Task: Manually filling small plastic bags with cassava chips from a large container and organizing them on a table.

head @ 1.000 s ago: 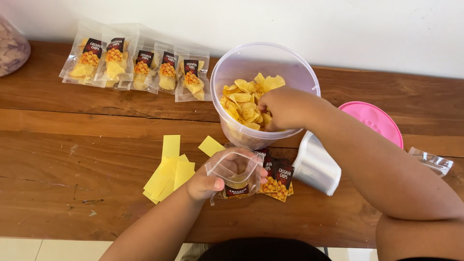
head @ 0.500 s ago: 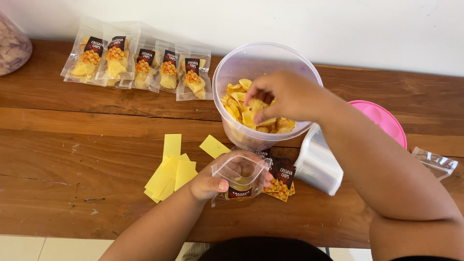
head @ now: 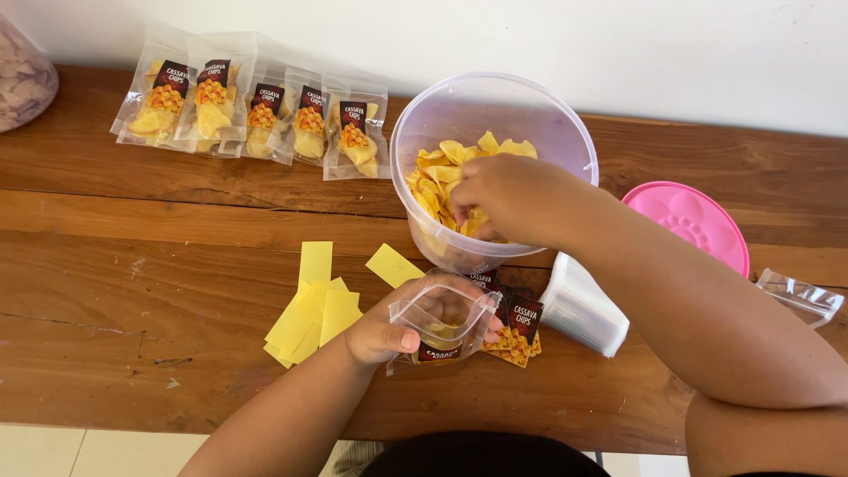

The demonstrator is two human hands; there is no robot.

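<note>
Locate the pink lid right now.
In the head view the pink lid lies on the wooden table at the right, beyond the right forearm, beside the tub of chips.

The right hand (head: 499,199) reached into the tub (head: 565,132), fingers curled among the chips (head: 442,168). The left hand (head: 389,331) held a clear pouch (head: 437,314) open just below the tub, thumb pinching its near edge (a dark label showed at the bottom). Beside the pouch lay a few labels (head: 517,331) and a stack of empty bags (head: 583,305). Yellow slips (head: 309,314) lay fanned to the left on the wooden surface (head: 132,283). Five filled packets (head: 256,115) sat in a row along the wall. A pink lid (head: 693,225) rested to the right, with one loose bag (head: 799,296) near it.
</note>
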